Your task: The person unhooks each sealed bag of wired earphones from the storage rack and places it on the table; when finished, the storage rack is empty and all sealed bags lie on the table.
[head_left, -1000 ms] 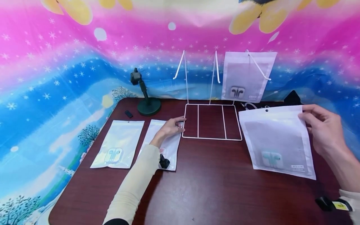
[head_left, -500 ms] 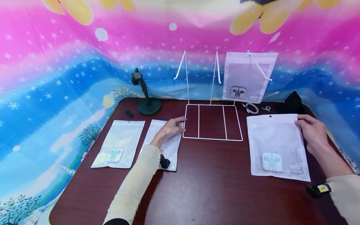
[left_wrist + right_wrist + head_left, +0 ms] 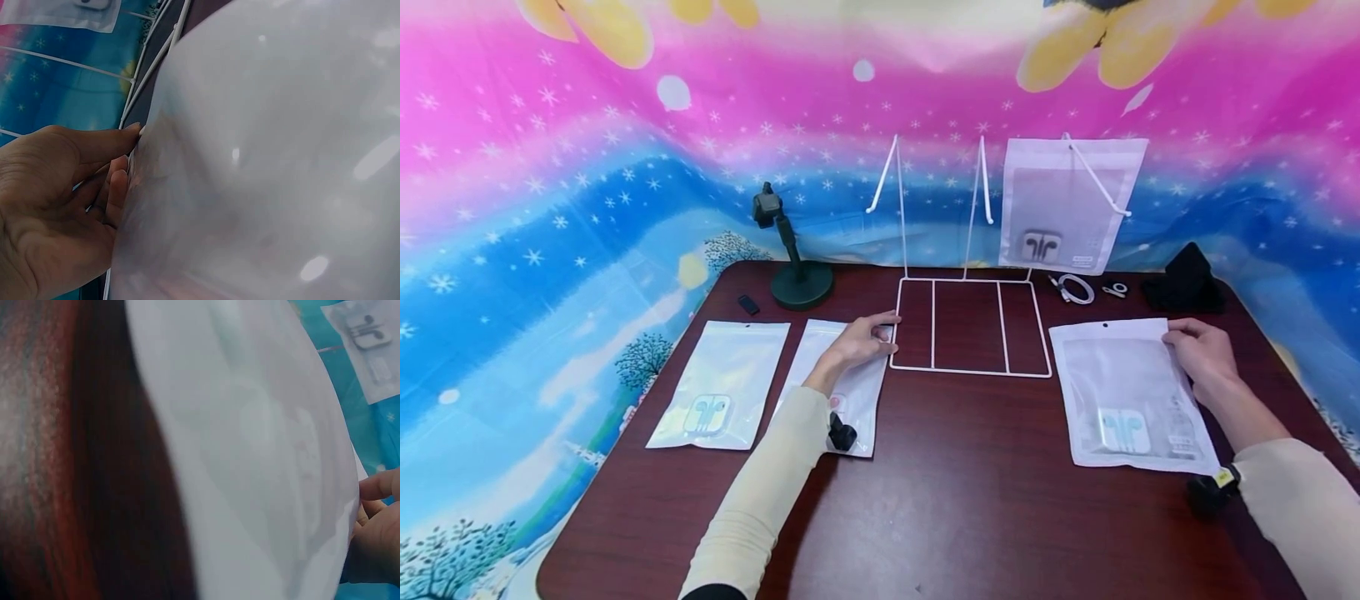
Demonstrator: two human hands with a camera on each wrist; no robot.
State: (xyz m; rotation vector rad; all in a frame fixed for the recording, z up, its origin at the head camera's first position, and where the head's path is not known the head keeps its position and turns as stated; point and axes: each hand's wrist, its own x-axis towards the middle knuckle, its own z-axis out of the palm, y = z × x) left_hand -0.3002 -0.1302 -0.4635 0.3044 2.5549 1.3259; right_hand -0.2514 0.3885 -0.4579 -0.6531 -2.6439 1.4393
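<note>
White pouch [image 3: 1123,375] in right hand [image 3: 1206,358]

the held pouch [image 3: 1120,375] looks like satiny plastic, the rack [image 3: 933,325] coated metal, the table [image 3: 970,483] glossy wood.

Dark stand [image 3: 787,237] near small black object [image 3: 748,305], coiled white cable [image 3: 1064,292], snowflake-patterned cloth [image 3: 595,158]

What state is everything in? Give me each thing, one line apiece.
White rack: upright
Left hand: touching the rack's left edge
Held pouch: gripped near its top right corner
Right hand: pinching that pouch
Hung pouch: hanging at the rack's right
Leftmost pouch: lying flat
Middle pouch: lying down, partly hidden
White cable: coiled
Green stand: upright
</note>
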